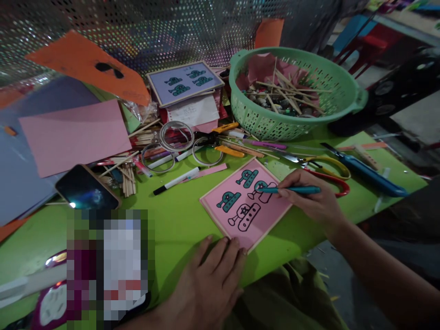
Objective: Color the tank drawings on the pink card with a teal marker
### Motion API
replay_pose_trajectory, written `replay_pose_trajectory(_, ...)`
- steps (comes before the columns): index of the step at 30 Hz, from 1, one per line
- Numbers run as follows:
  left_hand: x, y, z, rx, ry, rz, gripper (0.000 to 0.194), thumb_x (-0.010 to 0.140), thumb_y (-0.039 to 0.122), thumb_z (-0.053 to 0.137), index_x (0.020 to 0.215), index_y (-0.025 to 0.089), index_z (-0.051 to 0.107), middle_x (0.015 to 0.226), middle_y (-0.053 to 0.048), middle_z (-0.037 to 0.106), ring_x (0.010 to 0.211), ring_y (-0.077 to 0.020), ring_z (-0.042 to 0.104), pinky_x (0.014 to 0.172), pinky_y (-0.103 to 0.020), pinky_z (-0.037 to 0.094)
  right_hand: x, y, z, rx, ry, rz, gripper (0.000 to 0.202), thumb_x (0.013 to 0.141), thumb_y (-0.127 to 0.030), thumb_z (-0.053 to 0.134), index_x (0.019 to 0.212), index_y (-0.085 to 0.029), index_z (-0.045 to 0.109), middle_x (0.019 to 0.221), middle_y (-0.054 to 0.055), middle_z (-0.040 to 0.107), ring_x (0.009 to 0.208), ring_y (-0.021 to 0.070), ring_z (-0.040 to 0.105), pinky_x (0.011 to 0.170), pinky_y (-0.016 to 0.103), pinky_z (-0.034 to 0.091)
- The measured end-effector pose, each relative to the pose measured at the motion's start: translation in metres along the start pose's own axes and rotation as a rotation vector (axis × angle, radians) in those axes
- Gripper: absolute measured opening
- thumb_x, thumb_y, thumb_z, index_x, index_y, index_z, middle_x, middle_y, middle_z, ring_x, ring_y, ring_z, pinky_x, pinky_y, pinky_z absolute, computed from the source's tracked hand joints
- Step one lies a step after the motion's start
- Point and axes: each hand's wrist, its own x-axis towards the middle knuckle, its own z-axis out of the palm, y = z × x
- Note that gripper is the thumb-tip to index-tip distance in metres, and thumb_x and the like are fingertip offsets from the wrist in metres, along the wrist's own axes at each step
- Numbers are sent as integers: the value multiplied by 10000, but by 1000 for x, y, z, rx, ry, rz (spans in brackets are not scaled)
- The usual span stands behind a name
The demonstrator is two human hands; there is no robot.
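Note:
A pink card with a pale wooden border point(213, 208) lies at an angle on the green table point(172, 256). Several tanks are drawn on it in black outline; two are coloured teal, one partly, and the nearest one is uncoloured. My right hand point(314, 197) grips a teal marker point(302, 189), its tip at the partly coloured tank. Flat on the table, my left hand point(213, 275) has its fingers stretched out, fingertips at the card's near edge. Beyond the card lies a white marker with a black end point(177, 180).
A green basket point(264, 121) of sticks stands behind the card. Scissors point(338, 183) and a blue cutter point(373, 174) lie right. Tape rolls point(177, 136), a framed purple card point(206, 71), pink paper point(77, 137) and a phone point(87, 188) are left and behind.

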Motion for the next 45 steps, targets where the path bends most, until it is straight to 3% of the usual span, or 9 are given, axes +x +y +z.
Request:
replay_pose_trajectory(9, 1, 0, -3, -15, 7, -13, 509, 1109, 445, 339, 1497, 210, 570, 1541, -15, 605, 1377, -217, 477, 1165, -438, 300, -1, 1, -1, 9, 2, 0, 301, 863, -530, 803, 811, -246, 721, 733, 30, 697, 614, 172, 603, 533, 305, 438)
replay_pose_trajectory(17, -3, 0, 4, -1, -10, 9, 544, 1104, 425, 343, 1575, 183, 472, 1614, -38, 532, 1432, -231, 458, 1192, -453, 303, 0, 0, -1, 16, 1, -7, 290, 868, -510, 800, 805, -236, 725, 734, 30, 695, 624, 176, 610, 532, 309, 444)
replay_pose_trajectory(25, -1, 1, -5, 7, -51, -12, 517, 1109, 401, 343, 1562, 203, 494, 1606, -15, 543, 1407, -215, 473, 1177, -443, 321, 0, 2, 0, -30, 72, 37, 333, 839, -567, 801, 788, -248, 719, 697, 30, 688, 607, 190, 603, 527, 322, 451)
replay_pose_trajectory(31, -2, 1, -3, -14, -32, -6, 519, 1104, 392, 350, 1561, 193, 493, 1591, -24, 559, 1414, -221, 466, 1187, -449, 304, 0, 3, 0, -3, 27, 13, 317, 862, -563, 787, 818, -254, 728, 727, 32, 695, 620, 191, 612, 539, 327, 457)
replay_pose_trajectory(41, -1, 1, -3, -25, -22, -11, 569, 1078, 508, 433, 1553, 204, 507, 1589, -40, 559, 1420, -216, 481, 1180, -412, 334, 2, 3, 1, -53, 88, 23, 309, 850, -553, 796, 802, -261, 707, 721, 30, 691, 640, 209, 623, 564, 336, 461)
replay_pose_trajectory(45, -1, 2, -2, -11, -60, -14, 545, 1089, 439, 415, 1575, 201, 473, 1616, -38, 530, 1439, -227, 457, 1185, -433, 323, 1, 4, 1, -51, 70, 11, 284, 864, -547, 788, 810, -280, 708, 722, 27, 688, 637, 216, 622, 561, 346, 464)
